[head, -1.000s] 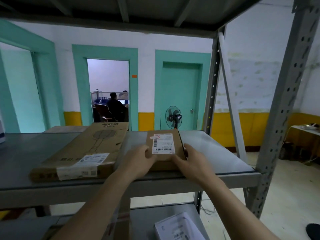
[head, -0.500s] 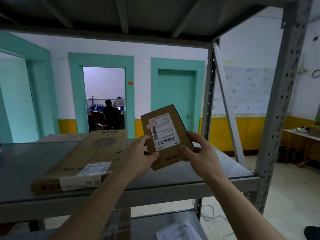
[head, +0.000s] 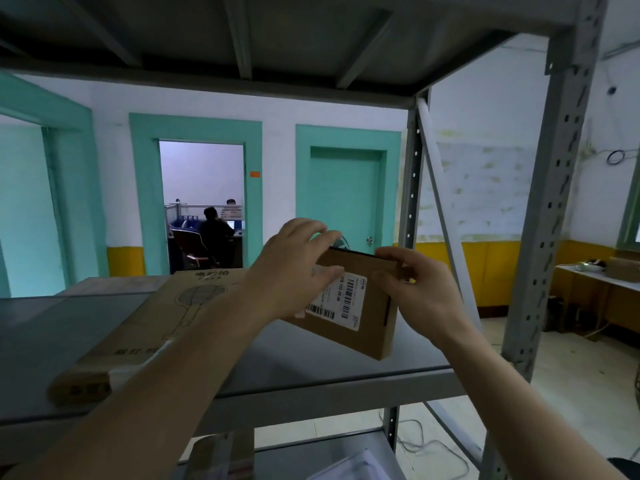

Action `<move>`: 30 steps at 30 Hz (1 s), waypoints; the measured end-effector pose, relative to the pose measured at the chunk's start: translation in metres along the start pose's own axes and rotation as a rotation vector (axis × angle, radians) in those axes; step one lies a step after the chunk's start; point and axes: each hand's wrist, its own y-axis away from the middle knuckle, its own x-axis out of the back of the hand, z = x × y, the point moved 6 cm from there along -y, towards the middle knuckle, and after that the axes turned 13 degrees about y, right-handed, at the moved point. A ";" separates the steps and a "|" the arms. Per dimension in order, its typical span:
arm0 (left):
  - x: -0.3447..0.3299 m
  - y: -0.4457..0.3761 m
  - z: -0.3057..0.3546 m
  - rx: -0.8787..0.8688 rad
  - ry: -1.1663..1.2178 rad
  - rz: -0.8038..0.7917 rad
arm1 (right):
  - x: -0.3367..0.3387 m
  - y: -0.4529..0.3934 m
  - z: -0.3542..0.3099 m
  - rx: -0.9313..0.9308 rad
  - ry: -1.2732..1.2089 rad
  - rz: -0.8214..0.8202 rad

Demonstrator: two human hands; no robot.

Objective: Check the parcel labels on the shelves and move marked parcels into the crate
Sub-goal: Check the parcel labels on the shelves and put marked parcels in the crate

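Parcel (head: 360, 317) hangs tilted above the shelf (head: 311, 368), clamped between left hand (head: 294, 271) and right hand (head: 415, 289); fingertip-only holds could let it slip and drop.

- Small parcel (head: 360, 317): brown cardboard, white label (head: 341, 301) with black barcodes.
- Long box (head: 162, 323) at the shelf's left: tan, printed dark racket outline.
- Shelf (head: 329, 362): plain grey metal.
- Door frames (head: 195, 128): teal; wall band (head: 498, 265) yellow.
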 end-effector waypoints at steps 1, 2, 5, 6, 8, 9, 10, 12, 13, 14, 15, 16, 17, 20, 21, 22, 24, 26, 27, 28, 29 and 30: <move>-0.003 -0.005 0.003 -0.019 -0.003 -0.048 | 0.002 -0.001 -0.003 0.019 0.012 -0.004; -0.004 -0.009 0.005 -0.031 0.003 -0.091 | 0.003 -0.003 -0.005 0.039 0.026 -0.008; -0.005 -0.018 0.007 -0.044 0.054 -0.182 | 0.007 -0.005 -0.012 0.094 0.054 -0.021; -0.004 -0.020 0.007 -0.030 0.083 -0.210 | 0.008 -0.006 -0.013 0.107 0.054 -0.028; -0.003 -0.020 0.005 0.010 0.145 -0.261 | 0.011 -0.006 -0.016 0.126 0.060 -0.038; -0.003 -0.020 0.004 0.021 0.165 -0.276 | 0.012 -0.005 -0.018 0.132 0.064 -0.038; -0.002 -0.020 0.004 0.022 0.178 -0.284 | 0.013 -0.005 -0.018 0.137 0.068 -0.035; -0.001 -0.020 0.004 0.013 0.206 -0.289 | 0.016 -0.006 -0.019 0.132 0.060 -0.024; 0.000 -0.020 0.003 0.011 0.225 -0.281 | 0.017 -0.006 -0.018 0.123 0.041 -0.021; 0.000 -0.020 0.001 0.011 0.242 -0.266 | 0.018 -0.007 -0.018 0.112 0.014 -0.021; 0.000 -0.020 -0.001 0.011 0.259 -0.243 | 0.019 -0.007 -0.017 0.104 -0.016 -0.022; 0.000 -0.020 -0.003 0.015 0.278 -0.215 | 0.020 -0.008 -0.016 0.102 -0.036 -0.026; 0.000 -0.019 -0.006 0.024 0.302 -0.181 | 0.019 -0.009 -0.013 0.105 -0.046 -0.028; 0.001 -0.015 -0.019 0.091 0.373 -0.074 | 0.018 -0.010 -0.002 0.087 -0.070 -0.002; 0.001 -0.014 -0.024 0.121 0.397 -0.044 | 0.019 -0.010 0.004 0.071 -0.081 0.025; 0.002 -0.012 -0.029 0.145 0.425 -0.011 | 0.020 -0.009 0.009 0.055 -0.086 0.058; 0.003 -0.010 -0.038 0.180 0.470 0.060 | 0.019 -0.004 0.016 0.030 -0.106 0.108; 0.003 -0.008 -0.047 0.222 0.499 0.121 | 0.012 0.000 0.021 0.008 -0.134 0.101; 0.002 -0.007 -0.052 0.243 0.516 0.151 | 0.006 0.002 0.025 -0.015 -0.137 0.081; 0.001 -0.006 -0.056 0.261 0.537 0.181 | 0.000 0.004 0.029 -0.045 -0.134 0.052; 0.001 -0.006 -0.059 0.275 0.560 0.207 | -0.006 0.005 0.032 -0.071 -0.130 0.014; 0.000 -0.005 -0.061 0.283 0.584 0.226 | -0.013 0.007 0.034 -0.087 -0.126 -0.031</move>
